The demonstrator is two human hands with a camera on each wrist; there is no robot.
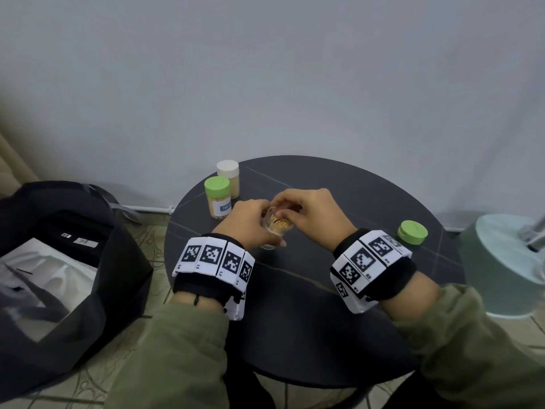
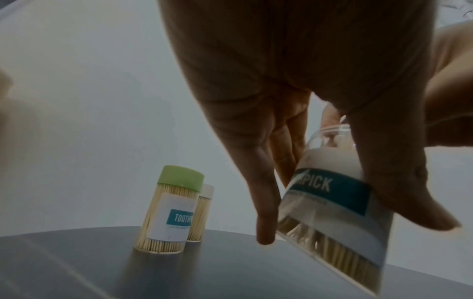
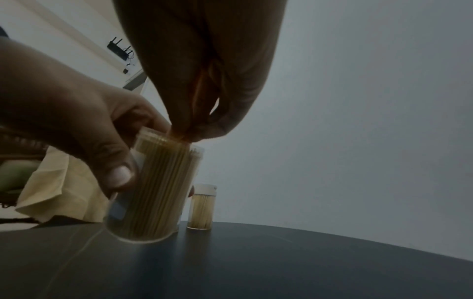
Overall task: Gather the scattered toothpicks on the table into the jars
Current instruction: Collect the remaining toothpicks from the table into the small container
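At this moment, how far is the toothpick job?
Done: two capped jars, green-lidded and white-lidded, stand full. In hand: the left hand grips the tilted open jar while the right hand pinches toothpicks at its mouth. Left: the loose green lid lies on the table; no scattered toothpicks show.

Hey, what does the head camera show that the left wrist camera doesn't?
Only the head view shows the loose green lid lying on the table and the right hand at the open jar's mouth. Only the left wrist view shows the open jar's label reading "PICK". Both show the left hand gripping the open jar, plus the green-lidded jar and white-lidded jar.
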